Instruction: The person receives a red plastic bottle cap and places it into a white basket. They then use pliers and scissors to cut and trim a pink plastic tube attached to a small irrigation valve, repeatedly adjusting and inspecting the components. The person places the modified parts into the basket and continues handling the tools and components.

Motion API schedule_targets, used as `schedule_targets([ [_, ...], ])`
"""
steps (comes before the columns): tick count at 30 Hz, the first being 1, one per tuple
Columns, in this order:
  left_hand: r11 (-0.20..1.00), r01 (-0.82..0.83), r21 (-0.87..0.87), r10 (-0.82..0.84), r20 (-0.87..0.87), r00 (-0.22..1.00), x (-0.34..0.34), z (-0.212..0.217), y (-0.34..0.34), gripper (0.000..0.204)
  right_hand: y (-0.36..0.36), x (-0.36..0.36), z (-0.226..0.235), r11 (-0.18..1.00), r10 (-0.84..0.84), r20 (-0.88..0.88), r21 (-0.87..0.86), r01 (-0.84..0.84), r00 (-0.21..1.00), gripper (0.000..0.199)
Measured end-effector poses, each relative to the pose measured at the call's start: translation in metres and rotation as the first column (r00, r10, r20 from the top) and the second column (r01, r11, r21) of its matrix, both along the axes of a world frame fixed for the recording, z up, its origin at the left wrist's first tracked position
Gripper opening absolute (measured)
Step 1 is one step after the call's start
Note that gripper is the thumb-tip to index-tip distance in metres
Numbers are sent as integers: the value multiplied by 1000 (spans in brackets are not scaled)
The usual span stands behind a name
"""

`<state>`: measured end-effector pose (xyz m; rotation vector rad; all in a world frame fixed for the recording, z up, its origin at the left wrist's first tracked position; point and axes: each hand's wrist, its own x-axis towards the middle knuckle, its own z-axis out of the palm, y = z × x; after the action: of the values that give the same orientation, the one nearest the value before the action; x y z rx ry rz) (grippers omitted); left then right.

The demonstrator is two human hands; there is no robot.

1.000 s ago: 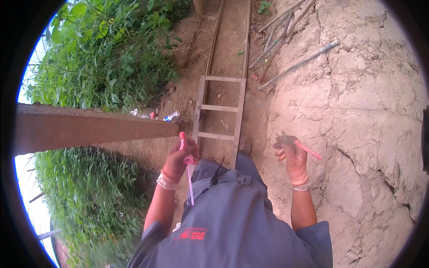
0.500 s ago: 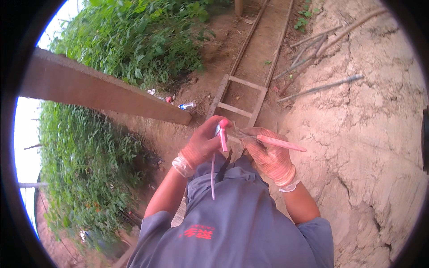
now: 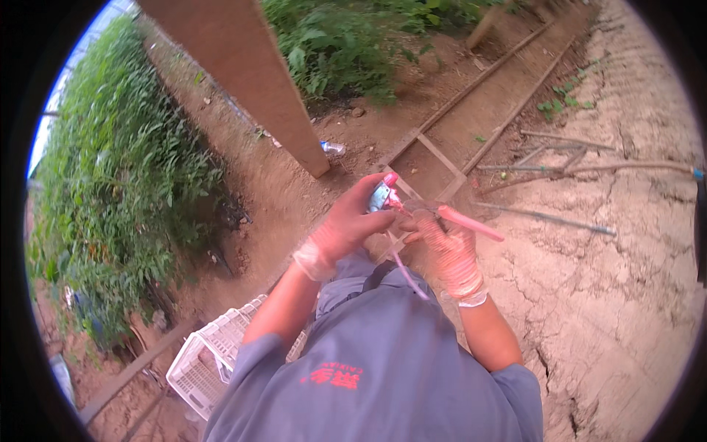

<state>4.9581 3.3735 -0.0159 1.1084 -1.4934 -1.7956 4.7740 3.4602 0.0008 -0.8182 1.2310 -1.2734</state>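
Note:
Both my hands wear thin reddish gloves with pale clear cuffs, and they meet in front of my waist. My left hand [image 3: 342,232] is closed around a small bluish-grey metal piece [image 3: 379,197] with a bright pink end; its exact kind is unclear. From beneath that hand a thin pink strip [image 3: 407,274] hangs across my grey shirt. My right hand [image 3: 451,258] grips a metal tool with a long pink handle [image 3: 475,224] that sticks out to the right. The tool's working end, between the hands, is blurred and partly hidden by fingers.
A wooden post [image 3: 254,66] leans in from the upper left, near a plastic bottle [image 3: 333,148]. Leafy green plants [image 3: 125,184] grow at left. A white crate [image 3: 213,353] is beside me. Ahead lies a wooden frame [image 3: 442,155]; sticks [image 3: 552,218] rest against cracked earth [image 3: 611,295].
My view has turned, so the post looks steeper and the white crate shows more. The bluish metal piece is more exposed in my left hand. The pink strip has swung right.

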Motion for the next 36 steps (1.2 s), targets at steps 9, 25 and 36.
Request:
schedule_targets([
  [9,850,-27,527,436,-673,598,104,-19,-7,71,-84,84,-15,874,254,-543,-226,-431,800,27],
  [25,753,-420,506,658,-571,491,84,-3,60,69,-115,60,48,536,295,-890,-148,-831,348,29],
  [36,763,-499,410,631,-312,710,44,9,50,62,-119,46,47,334,-51,-991,-132,-933,122,48],
])
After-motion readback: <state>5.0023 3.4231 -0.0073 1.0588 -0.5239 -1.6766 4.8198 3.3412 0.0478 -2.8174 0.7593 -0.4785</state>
